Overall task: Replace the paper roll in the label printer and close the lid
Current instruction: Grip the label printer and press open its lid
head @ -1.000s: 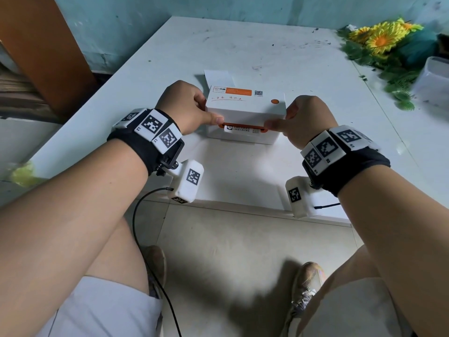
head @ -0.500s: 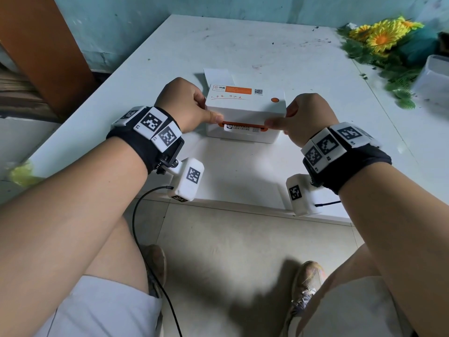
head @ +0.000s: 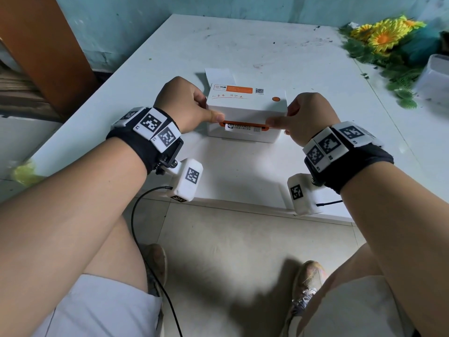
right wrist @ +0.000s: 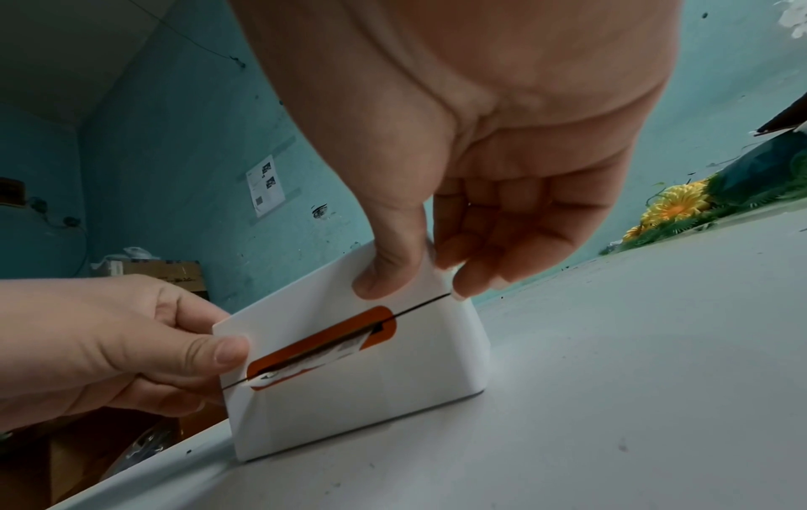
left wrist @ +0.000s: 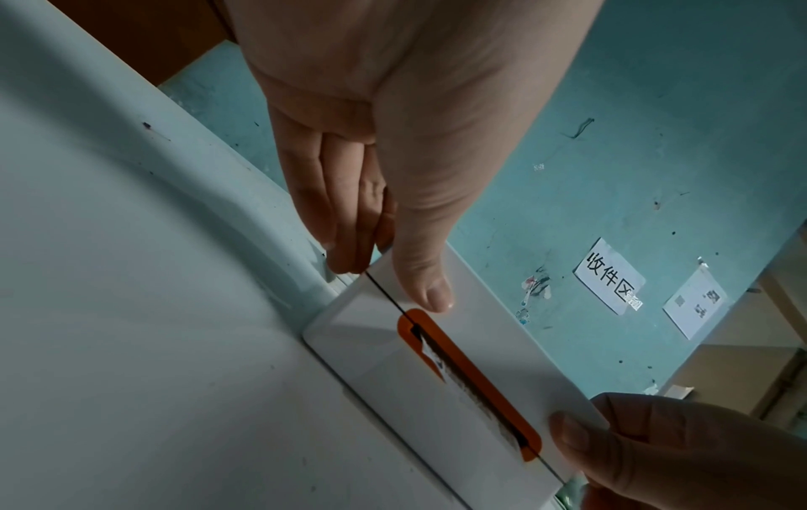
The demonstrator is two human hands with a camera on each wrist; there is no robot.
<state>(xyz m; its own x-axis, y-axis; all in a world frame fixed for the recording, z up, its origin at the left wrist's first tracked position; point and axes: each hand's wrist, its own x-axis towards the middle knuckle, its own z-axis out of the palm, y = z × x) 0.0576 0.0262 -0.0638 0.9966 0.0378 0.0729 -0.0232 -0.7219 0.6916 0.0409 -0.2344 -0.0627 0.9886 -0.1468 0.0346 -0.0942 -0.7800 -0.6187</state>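
The white label printer (head: 245, 108) stands on the white table (head: 243, 171), its lid down with only a thin dark seam showing (right wrist: 419, 303). A strip of printed label paper (head: 243, 127) pokes out of the orange slot (left wrist: 471, 383) on the front. My left hand (head: 206, 110) grips the lid's left end, thumb on the front face (left wrist: 421, 276) and fingers round the side. My right hand (head: 284, 117) grips the right end the same way, thumb (right wrist: 384, 269) in front and fingers (right wrist: 476, 272) on the side. The roll inside is hidden.
A loose white sheet (head: 218, 75) lies just behind the printer. Artificial sunflowers (head: 386, 37) and a clear plastic tub (head: 435, 79) sit at the table's far right. A brown panel (head: 41, 45) stands to the left. The table's front edge (head: 243, 207) is close to my wrists.
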